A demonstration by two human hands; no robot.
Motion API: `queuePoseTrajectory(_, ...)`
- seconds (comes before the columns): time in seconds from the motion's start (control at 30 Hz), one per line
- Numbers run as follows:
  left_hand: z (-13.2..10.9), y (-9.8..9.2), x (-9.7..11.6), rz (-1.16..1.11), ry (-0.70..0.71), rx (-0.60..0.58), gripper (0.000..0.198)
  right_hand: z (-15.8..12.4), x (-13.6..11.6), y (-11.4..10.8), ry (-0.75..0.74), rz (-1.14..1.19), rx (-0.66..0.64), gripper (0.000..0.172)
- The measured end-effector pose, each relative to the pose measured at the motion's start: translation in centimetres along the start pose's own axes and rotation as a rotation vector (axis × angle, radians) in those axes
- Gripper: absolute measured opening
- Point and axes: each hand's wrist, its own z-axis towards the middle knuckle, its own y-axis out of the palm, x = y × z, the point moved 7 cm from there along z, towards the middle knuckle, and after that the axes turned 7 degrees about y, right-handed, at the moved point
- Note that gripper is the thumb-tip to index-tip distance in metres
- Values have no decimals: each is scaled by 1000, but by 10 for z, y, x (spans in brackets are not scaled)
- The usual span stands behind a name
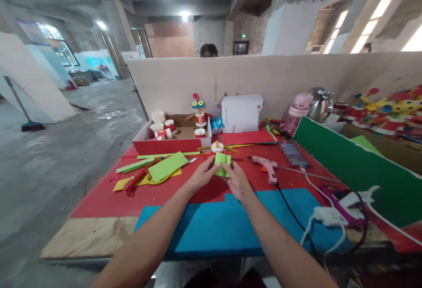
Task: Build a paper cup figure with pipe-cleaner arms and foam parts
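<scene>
Between my hands is a small piece of folded green paper (223, 165), a crease running down its middle. My left hand (205, 173) pinches its left side and my right hand (238, 180) grips the right side. Just beyond the paper stands a paper-cup figure (216, 148) with an orange bit on top and coiled yellow arms spread to both sides. A pink hot glue gun (266, 167) lies to the right of my right hand. Left of my hands, a green paper sheet (168, 166) rests near red-handled scissors (136, 180) and a yellow cord loop (161, 180).
An open box (171, 147) at the back left holds paper cups and a finished-looking figure (198, 111). A green board (356, 171) stands at the right, near a power strip (349, 206) with cables. Blue paper (211, 226) covers the near table edge. A pink bottle (298, 114) stands behind.
</scene>
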Motion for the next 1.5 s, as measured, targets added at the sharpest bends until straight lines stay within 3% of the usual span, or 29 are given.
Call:
queuePoseTrajectory(0.13,1,-3,-1,59,14,16,44,1,1,-1,-16,-98,3,47)
queuePoseTrajectory(0.27,-2,0,-4,39,-58,-6,47,3,-2,-6,-45,-208,34,46)
queuePoseTrajectory(0.83,-5,3,-1,7,-136,-27,53,-5,-16,-3,-127,-347,73,31)
queuePoseTrajectory(1.07,-6,1,1,-64,-149,7,42,-5,-14,-2,-116,-376,49,25)
queuePoseTrajectory(1.3,-4,-2,0,-10,-166,4,41,-4,-12,1,-117,-384,61,32)
queuePoseTrajectory(1.43,-4,-2,1,-15,-168,9,40,-18,-31,-16,-169,-428,149,34)
queuePoseTrajectory(1.5,-4,-2,0,-26,-180,4,40,-31,-58,-31,-276,-646,244,31)
